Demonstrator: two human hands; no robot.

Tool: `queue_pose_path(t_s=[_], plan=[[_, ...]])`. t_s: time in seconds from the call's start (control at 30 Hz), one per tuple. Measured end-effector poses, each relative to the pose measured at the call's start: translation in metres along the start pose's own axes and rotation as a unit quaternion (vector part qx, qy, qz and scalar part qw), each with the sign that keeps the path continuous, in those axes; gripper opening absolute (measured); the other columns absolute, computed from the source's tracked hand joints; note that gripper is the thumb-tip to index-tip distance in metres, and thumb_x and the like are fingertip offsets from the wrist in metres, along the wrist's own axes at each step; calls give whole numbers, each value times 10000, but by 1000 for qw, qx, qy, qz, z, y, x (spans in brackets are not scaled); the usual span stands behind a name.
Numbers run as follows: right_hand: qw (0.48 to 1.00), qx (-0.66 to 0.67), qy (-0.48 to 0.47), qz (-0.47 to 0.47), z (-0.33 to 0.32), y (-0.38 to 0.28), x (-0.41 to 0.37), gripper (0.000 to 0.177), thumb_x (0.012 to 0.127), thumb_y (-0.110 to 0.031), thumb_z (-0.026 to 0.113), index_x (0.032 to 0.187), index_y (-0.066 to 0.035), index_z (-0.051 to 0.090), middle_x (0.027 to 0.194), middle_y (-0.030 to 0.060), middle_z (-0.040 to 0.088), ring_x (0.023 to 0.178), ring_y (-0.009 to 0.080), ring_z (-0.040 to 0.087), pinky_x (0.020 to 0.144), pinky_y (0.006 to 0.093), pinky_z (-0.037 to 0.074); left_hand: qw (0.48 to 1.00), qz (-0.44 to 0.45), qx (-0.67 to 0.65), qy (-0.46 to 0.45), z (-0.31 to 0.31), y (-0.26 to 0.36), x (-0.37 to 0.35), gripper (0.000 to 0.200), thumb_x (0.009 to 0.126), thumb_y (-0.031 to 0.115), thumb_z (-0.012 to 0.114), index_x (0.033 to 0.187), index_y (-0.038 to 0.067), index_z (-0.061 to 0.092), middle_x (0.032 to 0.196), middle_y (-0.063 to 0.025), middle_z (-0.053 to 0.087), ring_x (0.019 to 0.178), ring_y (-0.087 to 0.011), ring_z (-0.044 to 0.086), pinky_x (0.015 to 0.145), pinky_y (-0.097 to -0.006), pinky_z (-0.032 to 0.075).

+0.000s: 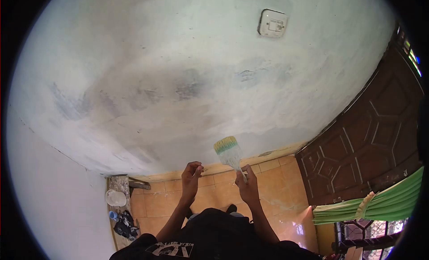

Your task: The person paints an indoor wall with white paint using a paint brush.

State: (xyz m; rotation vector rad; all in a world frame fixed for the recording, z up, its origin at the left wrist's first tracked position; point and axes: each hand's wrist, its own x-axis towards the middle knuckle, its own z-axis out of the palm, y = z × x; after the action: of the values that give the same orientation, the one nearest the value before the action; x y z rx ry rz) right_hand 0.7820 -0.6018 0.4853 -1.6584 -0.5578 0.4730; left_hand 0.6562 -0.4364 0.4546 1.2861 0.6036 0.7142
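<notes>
My right hand is closed round the handle of a wide paintbrush. The brush points up and slightly left, its yellow and green bristles in front of the wall's lower part. My left hand is raised to the left of the brush, apart from it. Its fingers are curled and meet the thumb; whatever may be between them is too small to make out. Before both hands stands a pale wall with grey, scuffed and patchy areas.
A white switch plate is on the upper wall. A dark carved wooden door and a green curtain are at right. At lower left, a bench bears a white container, a blue cup and a black bag. Orange tiles cover the floor.
</notes>
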Motion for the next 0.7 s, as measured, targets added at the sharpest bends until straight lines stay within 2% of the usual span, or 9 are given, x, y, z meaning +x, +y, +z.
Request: queue_pose_path(t_s=[0.13, 0.27, 0.4, 0.5, 0.7], plan=[[996, 78, -22, 30, -41, 21, 12, 167, 980, -186, 524, 905, -55, 452, 604, -7, 459, 546, 66, 425, 497, 261, 346, 1000, -3, -22, 11, 57, -9, -10, 160, 953, 178, 602, 1068, 69, 585, 944, 7, 598, 895, -89, 559, 759, -253, 441], [990, 132, -5, 52, -71, 39, 22, 165, 990, -192, 508, 907, -64, 443, 610, -20, 435, 538, 51, 397, 484, 242, 324, 1000, -12, -12, -18, 93, -18, -7, 161, 963, 194, 571, 1074, 77, 578, 959, -14, 591, 918, -116, 561, 774, -276, 455], [992, 119, 42, 32, -87, 49, 25, 202, 1025, -254, 462, 919, -85, 430, 593, -35, 384, 514, 39, 347, 466, 219, 278, 1000, -16, 6, -26, 104, -18, 1, 159, 959, 193, 574, 1067, 76, 579, 952, -11, 590, 917, -114, 560, 772, -274, 454], [989, 123, 64, 59, -97, 57, 31, 241, 1029, -285, 453, 925, -69, 460, 590, -28, 407, 514, 36, 361, 465, 216, 284, 999, -12, 9, -28, 105, -18, 16, 160, 956, 179, 591, 1073, 70, 583, 938, -3, 594, 904, -99, 560, 768, -263, 451], [989, 122, 37, 73, -114, 96, 42, 296, 1033, -331, 432, 952, -60, 519, 600, -21, 449, 506, 31, 369, 461, 204, 284, 998, -23, 13, -56, 119, -38, 51, 154, 956, 159, 596, 1076, 64, 586, 923, -1, 598, 893, -93, 563, 763, -256, 449]])
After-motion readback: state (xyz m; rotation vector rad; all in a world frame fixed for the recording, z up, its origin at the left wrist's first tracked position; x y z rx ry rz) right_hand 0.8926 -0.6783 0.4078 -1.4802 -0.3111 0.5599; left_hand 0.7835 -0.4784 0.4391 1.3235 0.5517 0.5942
